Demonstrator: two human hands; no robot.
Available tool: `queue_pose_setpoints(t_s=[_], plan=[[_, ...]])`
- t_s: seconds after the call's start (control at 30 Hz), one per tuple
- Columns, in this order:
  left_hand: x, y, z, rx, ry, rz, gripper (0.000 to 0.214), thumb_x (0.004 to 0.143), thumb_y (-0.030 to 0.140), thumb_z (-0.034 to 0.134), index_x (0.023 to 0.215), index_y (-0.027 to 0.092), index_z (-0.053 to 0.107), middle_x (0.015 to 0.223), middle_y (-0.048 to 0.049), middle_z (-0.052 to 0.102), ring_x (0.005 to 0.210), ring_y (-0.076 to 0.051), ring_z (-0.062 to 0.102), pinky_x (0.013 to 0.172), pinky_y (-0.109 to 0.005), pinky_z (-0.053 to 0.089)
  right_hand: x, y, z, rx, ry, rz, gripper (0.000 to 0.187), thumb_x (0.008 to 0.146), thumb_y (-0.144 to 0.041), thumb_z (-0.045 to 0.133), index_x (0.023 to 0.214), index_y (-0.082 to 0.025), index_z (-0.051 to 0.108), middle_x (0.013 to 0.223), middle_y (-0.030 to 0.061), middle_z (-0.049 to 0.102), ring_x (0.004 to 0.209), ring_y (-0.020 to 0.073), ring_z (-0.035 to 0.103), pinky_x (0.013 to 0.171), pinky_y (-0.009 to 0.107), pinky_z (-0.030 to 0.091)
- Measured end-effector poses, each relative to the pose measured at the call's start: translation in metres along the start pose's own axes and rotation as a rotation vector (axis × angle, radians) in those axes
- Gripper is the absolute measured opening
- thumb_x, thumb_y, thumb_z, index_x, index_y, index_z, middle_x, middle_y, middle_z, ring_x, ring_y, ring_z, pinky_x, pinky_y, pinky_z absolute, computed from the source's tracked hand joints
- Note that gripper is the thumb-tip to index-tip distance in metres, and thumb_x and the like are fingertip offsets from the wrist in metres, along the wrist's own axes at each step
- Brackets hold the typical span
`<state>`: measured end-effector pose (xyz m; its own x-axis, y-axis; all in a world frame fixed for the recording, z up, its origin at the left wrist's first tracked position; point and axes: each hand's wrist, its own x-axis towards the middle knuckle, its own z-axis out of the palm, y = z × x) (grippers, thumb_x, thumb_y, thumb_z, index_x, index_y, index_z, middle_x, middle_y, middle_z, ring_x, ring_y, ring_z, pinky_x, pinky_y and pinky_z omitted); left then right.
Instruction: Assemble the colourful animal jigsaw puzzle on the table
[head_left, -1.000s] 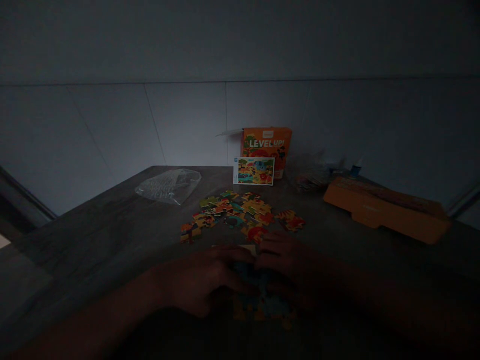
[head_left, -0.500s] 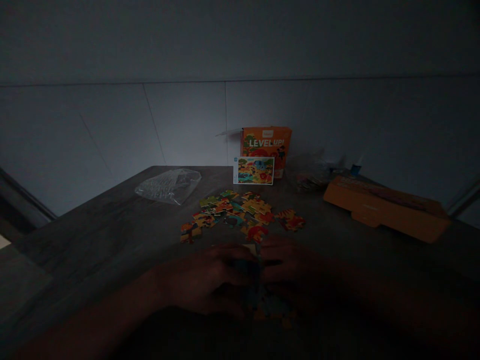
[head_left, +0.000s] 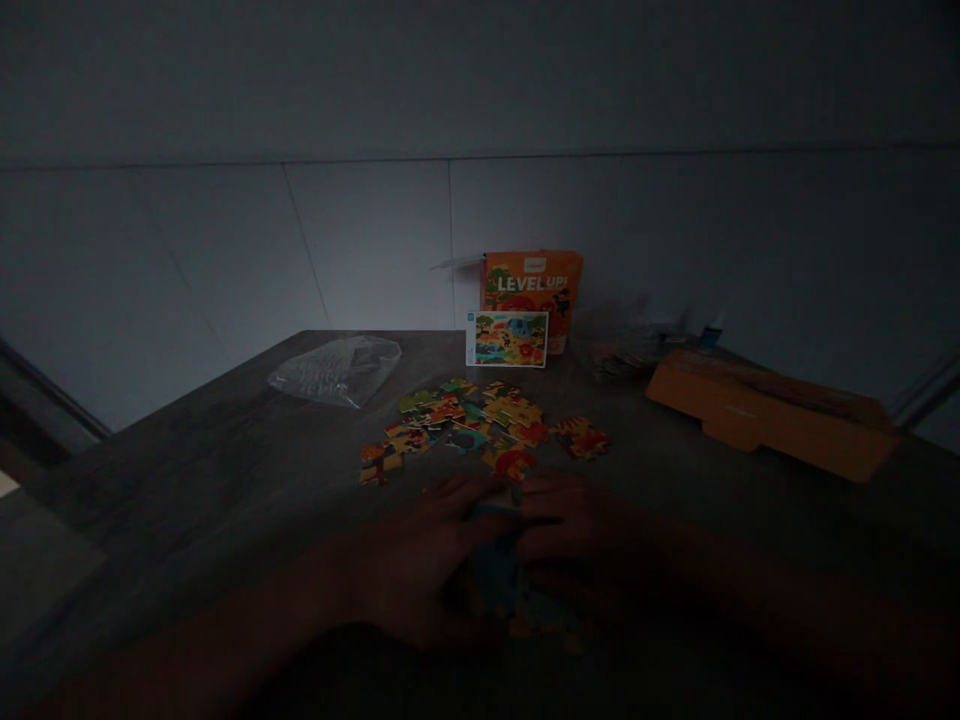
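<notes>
Left hand (head_left: pixel 431 565) and right hand (head_left: pixel 574 525) flank blue puzzle pieces (head_left: pixel 497 578), fingers bent, seemingly steadying them; finger gap, grip too dark to tell. Loose pieces (head_left: pixel 491 412) heaped just beyond. Picture card (head_left: pixel 510 340) upright before box (head_left: pixel 534 284), probably for easy viewing.

This is a dim indoor room, perhaps in a home, though the view cannot settle which kind. Pale wall panels (head_left: pixel 375 240) with thin straight seams fill the middle of the frame beneath a long horizontal line, and a grey, mottled surface (head_left: pixel 187 480) spreads across the lower half. Leisure goods hint at a household or playroom: an orange "LEVEL UP!" puzzle box (head_left: pixel 536 275) at centre, a cartoon animal picture card (head_left: pixel 510 340) before it, bright jigsaw pieces (head_left: pixel 514 410) below, and a clear plastic bag (head_left: pixel 341 372) left of centre.
</notes>
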<state>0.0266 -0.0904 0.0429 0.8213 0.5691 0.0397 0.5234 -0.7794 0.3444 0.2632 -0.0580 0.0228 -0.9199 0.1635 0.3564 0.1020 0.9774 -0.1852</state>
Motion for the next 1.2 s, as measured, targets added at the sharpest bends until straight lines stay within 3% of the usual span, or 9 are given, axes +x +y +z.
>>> queue_pose_setpoints(t_s=[0.23,0.4,0.67,0.77,0.9,1.07,1.2], plan=[[0.004,-0.003,0.003,-0.066,0.085,0.036,0.083,0.061,0.043,0.081,0.136,0.022,0.051,0.136,-0.0112,0.048,0.126,-0.034,0.046,0.108,-0.048,0.039,-0.005,0.003,0.010,-0.095,0.040,0.069,0.014,0.088,-0.030,0.056,0.084,-0.016,0.058,0.084,0.0063,0.061,0.081,0.0192,0.052,0.078,0.036,0.041],[0.002,-0.007,-0.002,-0.059,0.059,0.015,0.085,0.057,0.034,0.083,0.134,0.024,0.050,0.134,-0.0091,0.049,0.126,-0.032,0.046,0.109,-0.044,0.039,-0.004,0.004,0.011,-0.189,0.130,0.082,0.014,0.089,-0.029,0.055,0.086,-0.016,0.058,0.084,0.0069,0.061,0.080,0.0192,0.053,0.076,0.035,0.042],[-0.003,-0.025,-0.009,-0.035,0.034,0.032,0.096,0.059,0.042,0.084,0.143,0.026,0.041,0.136,-0.0098,0.048,0.127,-0.034,0.044,0.109,-0.048,0.039,-0.003,0.004,0.010,-0.227,0.167,0.231,0.015,0.090,-0.026,0.051,0.086,-0.015,0.060,0.082,0.0074,0.061,0.078,0.0197,0.052,0.071,0.035,0.040],[-0.003,-0.027,-0.008,-0.047,0.029,0.055,0.095,0.060,0.039,0.084,0.143,0.026,0.041,0.137,-0.0103,0.046,0.128,-0.033,0.043,0.109,-0.048,0.039,-0.004,0.003,0.010,-0.194,0.180,0.131,0.018,0.089,-0.031,0.054,0.085,-0.015,0.060,0.082,0.0069,0.061,0.076,0.0189,0.051,0.070,0.035,0.040],[-0.003,-0.025,-0.007,-0.040,0.026,0.043,0.092,0.060,0.039,0.083,0.142,0.024,0.043,0.137,-0.0108,0.047,0.127,-0.033,0.044,0.108,-0.048,0.040,-0.003,0.000,0.009,-0.124,0.099,-0.057,0.022,0.087,-0.038,0.058,0.083,-0.016,0.060,0.081,0.0052,0.061,0.075,0.0179,0.050,0.067,0.033,0.037],[-0.003,-0.022,-0.012,-0.004,-0.011,0.042,0.081,0.063,0.038,0.082,0.136,0.022,0.050,0.140,-0.0109,0.045,0.129,-0.033,0.042,0.109,-0.048,0.039,-0.003,-0.002,0.007,-0.049,0.010,0.015,0.028,0.086,-0.042,0.061,0.096,-0.016,0.061,0.090,0.0066,0.060,0.081,0.0185,0.052,0.069,0.033,0.039],[-0.003,-0.021,-0.014,-0.008,-0.016,0.061,0.076,0.066,0.039,0.079,0.135,0.022,0.052,0.139,-0.0107,0.045,0.129,-0.033,0.042,0.109,-0.047,0.040,-0.005,-0.003,0.004,-0.037,0.020,0.047,0.030,0.084,-0.044,0.062,0.097,-0.017,0.061,0.094,0.0076,0.060,0.082,0.0195,0.053,0.069,0.033,0.040]])
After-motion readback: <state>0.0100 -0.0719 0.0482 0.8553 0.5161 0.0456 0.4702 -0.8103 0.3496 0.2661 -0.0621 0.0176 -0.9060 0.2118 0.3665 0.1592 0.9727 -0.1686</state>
